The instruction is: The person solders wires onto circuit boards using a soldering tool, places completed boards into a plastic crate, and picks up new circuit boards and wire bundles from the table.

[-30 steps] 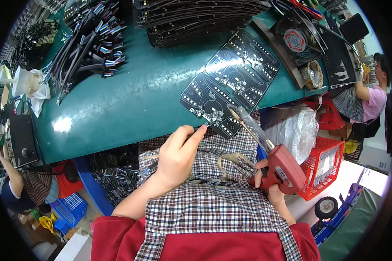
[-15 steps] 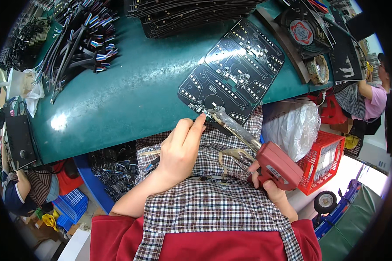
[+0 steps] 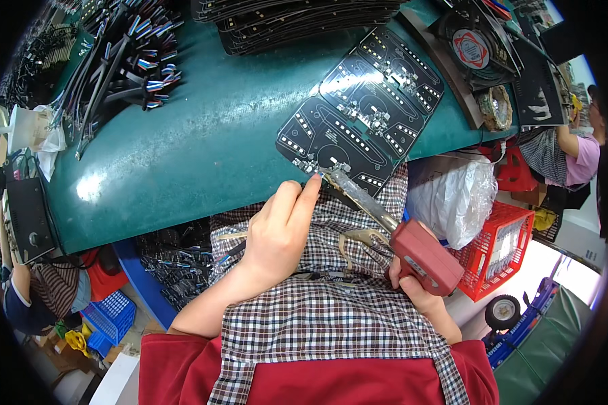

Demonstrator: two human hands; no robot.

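My right hand (image 3: 415, 287) grips the dark red handle of a soldering gun (image 3: 425, 256). Its metal barrel slants up and left, with the tip at the near edge of a black circuit board (image 3: 348, 125). Small white parts dot this board, which lies at an angle on the table's front edge. My left hand (image 3: 280, 233) is closed in a pinch beside the soldering tip, fingertips at the board's edge. A bit of blue wire (image 3: 322, 175) shows at the fingertips; the hand hides most of it.
The table (image 3: 182, 148) is green. Cable bundles (image 3: 125, 74) lie at the left, stacked black boards (image 3: 304, 23) at the back, a fan (image 3: 471, 50) at the right. Below are a blue tub (image 3: 142, 283) of cabled parts and a red crate (image 3: 500, 250). Two people sit nearby.
The soldering gun's handle has shifted slightly left and up, its tip staying at the board's edge. My left fingertips have barely moved. The board keeps its place.
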